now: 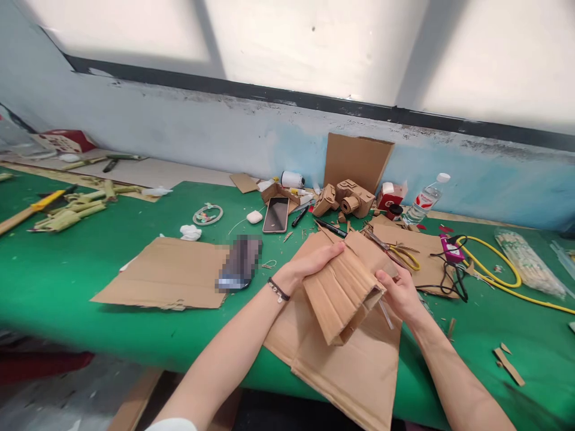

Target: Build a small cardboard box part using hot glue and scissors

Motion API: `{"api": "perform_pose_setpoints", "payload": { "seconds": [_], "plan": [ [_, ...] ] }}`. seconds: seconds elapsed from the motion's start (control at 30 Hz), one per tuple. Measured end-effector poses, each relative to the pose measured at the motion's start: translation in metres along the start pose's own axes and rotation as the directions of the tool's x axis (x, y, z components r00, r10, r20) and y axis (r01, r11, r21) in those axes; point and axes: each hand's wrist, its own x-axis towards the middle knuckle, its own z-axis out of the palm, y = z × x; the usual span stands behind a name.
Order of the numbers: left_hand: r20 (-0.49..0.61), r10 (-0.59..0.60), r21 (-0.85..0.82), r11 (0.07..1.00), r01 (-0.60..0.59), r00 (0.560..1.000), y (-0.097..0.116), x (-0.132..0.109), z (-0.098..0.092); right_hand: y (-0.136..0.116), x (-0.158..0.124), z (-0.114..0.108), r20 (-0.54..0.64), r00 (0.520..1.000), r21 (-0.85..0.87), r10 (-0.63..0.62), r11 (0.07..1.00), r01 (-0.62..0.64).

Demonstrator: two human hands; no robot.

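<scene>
My left hand [309, 264] grips the upper left edge of a ridged, folded cardboard piece [344, 293], fingers laid over its top. My right hand [399, 292] pinches the same piece at its right end, near an open box-like corner. The piece is held just above a larger flat cardboard sheet [354, 365] that hangs over the front edge of the green table [58, 281]. A dark beaded bracelet [278, 290] is on my left wrist.
Another flat cardboard sheet [168, 272] lies to the left. Behind are a phone [275, 214], a cardboard model camera [353, 199], yellow-handled scissors [399, 251], a glue gun with yellow cable [453, 248], a water bottle [426, 200], black pens and scraps. Bamboo pieces [76, 209] lie far left.
</scene>
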Motion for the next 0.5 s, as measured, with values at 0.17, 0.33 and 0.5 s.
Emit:
{"api": "perform_pose_setpoints", "payload": {
  "seconds": [0.17,0.33,0.5],
  "plan": [
    [0.004,0.005,0.035,0.999,-0.005,1.000,0.004,-0.003,-0.005,0.000,0.010,-0.020,-0.030,1.000,0.075,-0.008,0.997,0.010],
    [-0.070,0.212,0.526,0.838,-0.145,0.975,0.027,-0.017,-0.026,-0.010,0.020,-0.040,0.004,1.000,0.100,0.003,0.995,-0.004],
    [0.046,0.294,0.621,0.740,-0.257,0.955,0.036,-0.025,-0.025,-0.016,0.016,-0.018,0.151,0.985,-0.154,0.081,0.986,-0.058]
  ]
}}
